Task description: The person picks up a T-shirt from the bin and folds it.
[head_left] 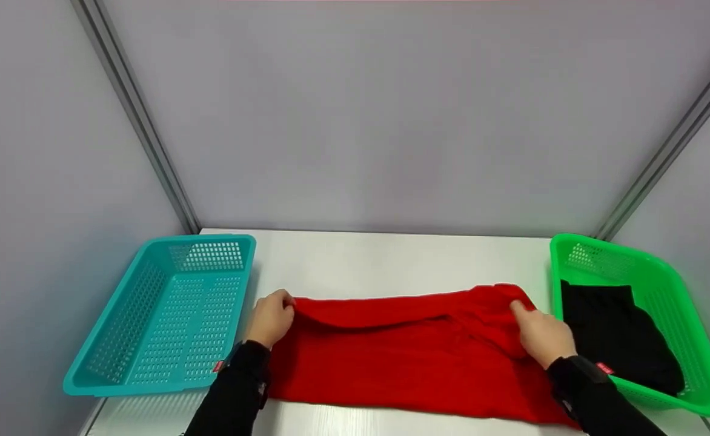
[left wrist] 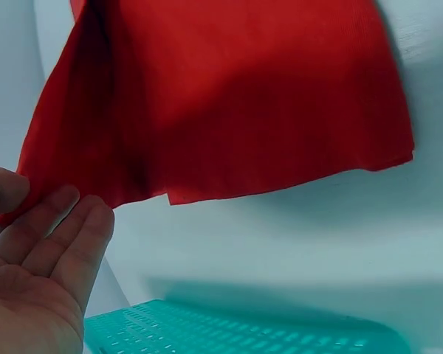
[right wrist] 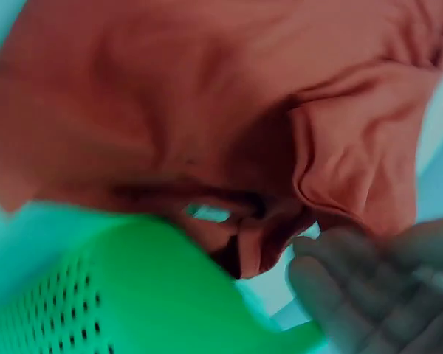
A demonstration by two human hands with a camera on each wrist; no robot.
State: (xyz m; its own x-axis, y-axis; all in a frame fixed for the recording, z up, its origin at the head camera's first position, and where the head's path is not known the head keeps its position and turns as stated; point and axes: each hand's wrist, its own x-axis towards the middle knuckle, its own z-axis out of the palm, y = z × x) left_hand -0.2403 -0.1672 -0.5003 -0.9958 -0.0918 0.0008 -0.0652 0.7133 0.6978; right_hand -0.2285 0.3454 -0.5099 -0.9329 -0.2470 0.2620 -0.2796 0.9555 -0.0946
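A red T-shirt (head_left: 391, 363) lies lengthwise across the white table, its far edge folded over in a loose flap. At the far left corner, my left hand (head_left: 271, 318) pinches the hem between thumb and fingers. That corner is lifted in the left wrist view, with the left hand (left wrist: 48, 251) below the cloth. My right hand (head_left: 543, 333) pinches the cloth at the shoulder end on the far right. In the right wrist view, the neckline with a pale label (right wrist: 208, 213) hangs near the right hand (right wrist: 369, 287), beside bunched sleeve fabric.
A teal perforated basket (head_left: 179, 303) stands at the left of the table (head_left: 361, 260). On the right, close by my right hand, is a green basket (head_left: 664, 272) with a folded black garment (head_left: 615, 333) in it. Grey walls (head_left: 379, 121) enclose the back and sides.
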